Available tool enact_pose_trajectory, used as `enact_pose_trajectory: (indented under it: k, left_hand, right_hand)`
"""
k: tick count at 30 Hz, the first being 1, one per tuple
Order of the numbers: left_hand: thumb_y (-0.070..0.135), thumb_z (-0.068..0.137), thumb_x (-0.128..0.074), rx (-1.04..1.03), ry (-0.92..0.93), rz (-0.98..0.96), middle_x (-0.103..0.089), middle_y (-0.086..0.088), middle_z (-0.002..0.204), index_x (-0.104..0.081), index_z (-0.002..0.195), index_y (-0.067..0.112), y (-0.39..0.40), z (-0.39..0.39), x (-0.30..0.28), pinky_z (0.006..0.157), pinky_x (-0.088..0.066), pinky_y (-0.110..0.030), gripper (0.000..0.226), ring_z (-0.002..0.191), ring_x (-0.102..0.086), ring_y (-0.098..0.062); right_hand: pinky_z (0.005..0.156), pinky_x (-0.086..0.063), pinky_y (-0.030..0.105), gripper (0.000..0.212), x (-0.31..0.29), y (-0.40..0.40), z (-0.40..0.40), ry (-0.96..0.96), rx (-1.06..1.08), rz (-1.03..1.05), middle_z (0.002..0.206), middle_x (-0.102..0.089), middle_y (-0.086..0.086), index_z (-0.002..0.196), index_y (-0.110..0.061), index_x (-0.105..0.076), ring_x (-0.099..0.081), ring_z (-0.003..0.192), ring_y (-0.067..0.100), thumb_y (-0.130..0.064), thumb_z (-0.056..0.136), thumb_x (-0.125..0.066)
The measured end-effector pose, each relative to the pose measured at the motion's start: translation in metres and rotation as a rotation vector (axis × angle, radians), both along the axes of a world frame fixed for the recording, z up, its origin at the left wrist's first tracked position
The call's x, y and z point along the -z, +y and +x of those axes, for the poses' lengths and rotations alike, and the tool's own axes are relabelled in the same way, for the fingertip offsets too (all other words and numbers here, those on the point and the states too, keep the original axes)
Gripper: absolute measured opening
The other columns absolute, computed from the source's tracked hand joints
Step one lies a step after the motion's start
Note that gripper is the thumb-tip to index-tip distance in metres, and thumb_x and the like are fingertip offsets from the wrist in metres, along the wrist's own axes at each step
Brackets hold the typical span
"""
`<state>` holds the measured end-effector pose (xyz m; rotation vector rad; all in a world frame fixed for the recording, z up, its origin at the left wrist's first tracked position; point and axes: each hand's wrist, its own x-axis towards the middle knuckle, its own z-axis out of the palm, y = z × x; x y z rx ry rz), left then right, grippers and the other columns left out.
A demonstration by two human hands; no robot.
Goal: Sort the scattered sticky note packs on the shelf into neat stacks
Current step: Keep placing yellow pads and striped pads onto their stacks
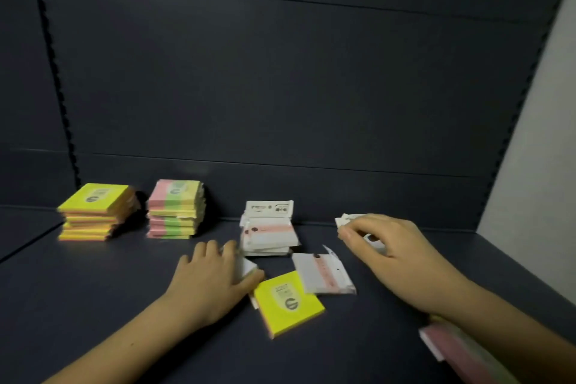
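Head view: right hand pinches flat, glossy white pack.

No legible txt on packs
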<state>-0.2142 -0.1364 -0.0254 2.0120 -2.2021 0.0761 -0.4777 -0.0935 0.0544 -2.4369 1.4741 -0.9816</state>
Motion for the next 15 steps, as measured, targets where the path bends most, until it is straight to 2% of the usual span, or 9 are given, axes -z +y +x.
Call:
enact_pose_trajectory:
  k: [3,6,8,10,12,14,15]
  left_hand:
    - [0.08,0.075,-0.017,0.029,-0.042,-0.004,-0.044,0.0,0.128,-0.031,0.136,0.028,-0.003,0.004,-0.005,0.098,-0.038,-0.038,0.081,0.123,-0.039,-0.023]
    - [0.067,0.088,-0.024,0.08,-0.08,0.006,-0.043,0.0,0.133,-0.028,0.14,0.028,-0.004,0.01,-0.013,0.099,-0.039,-0.037,0.065,0.125,-0.039,-0.022]
    - [0.07,0.085,-0.014,0.112,-0.101,-0.008,-0.041,0.002,0.136,-0.026,0.142,0.028,-0.004,0.015,-0.019,0.1,-0.039,-0.035,0.072,0.125,-0.039,-0.02]
    - [0.075,0.072,0.003,0.113,-0.129,-0.065,-0.041,0.003,0.138,-0.027,0.143,0.026,0.0,0.017,-0.024,0.099,-0.039,-0.033,0.091,0.125,-0.04,-0.02]
    - [0.076,0.075,0.006,0.115,-0.154,-0.151,-0.051,-0.002,0.13,-0.04,0.138,0.019,0.004,0.01,-0.028,0.09,-0.047,-0.038,0.097,0.116,-0.05,-0.025]
    - [0.07,0.089,-0.005,0.117,-0.222,-0.212,-0.062,-0.006,0.112,-0.055,0.127,0.012,0.005,0.0,-0.018,0.07,-0.053,-0.042,0.085,0.095,-0.062,-0.031]
    - [0.066,0.092,-0.01,0.082,-0.219,-0.21,-0.063,-0.006,0.108,-0.055,0.126,0.012,0.008,-0.007,-0.013,0.066,-0.054,-0.042,0.078,0.09,-0.063,-0.031]
  right_hand:
    - [0.075,-0.041,0.016,0.053,-0.011,0.006,-0.02,-0.002,0.063,-0.025,0.087,-0.065,-0.011,0.086,-0.025,-0.069,-0.057,0.09,0.001,-0.063,0.083,-0.033]
    - [0.076,-0.043,0.016,0.041,-0.019,0.01,-0.04,-0.002,0.126,-0.034,0.089,-0.066,-0.014,0.09,-0.031,-0.069,-0.057,0.092,-0.001,-0.059,0.086,-0.038]
    - [0.076,-0.045,0.018,0.034,-0.019,0.01,-0.055,-0.003,0.169,-0.043,0.089,-0.066,-0.015,0.09,-0.032,-0.068,-0.058,0.091,0.0,-0.053,0.087,-0.042]
    - [0.075,-0.045,0.017,0.03,-0.011,0.01,-0.071,0.007,0.191,-0.031,0.088,-0.065,-0.018,0.089,-0.033,-0.067,-0.057,0.091,-0.003,-0.051,0.087,-0.044]
    - [0.076,-0.047,0.017,0.029,0.005,0.008,-0.089,0.013,0.209,0.015,0.088,-0.064,-0.018,0.088,-0.033,-0.066,-0.057,0.091,-0.004,-0.052,0.086,-0.044]
    - [0.079,-0.048,0.024,0.029,0.023,0.007,-0.109,0.013,0.247,0.067,0.086,-0.064,-0.016,0.084,-0.032,-0.065,-0.057,0.089,-0.001,-0.053,0.084,-0.044]
    - [0.081,-0.049,0.028,0.031,0.032,0.007,-0.119,0.012,0.263,0.08,0.086,-0.063,-0.015,0.083,-0.031,-0.063,-0.058,0.088,0.002,-0.055,0.083,-0.043]
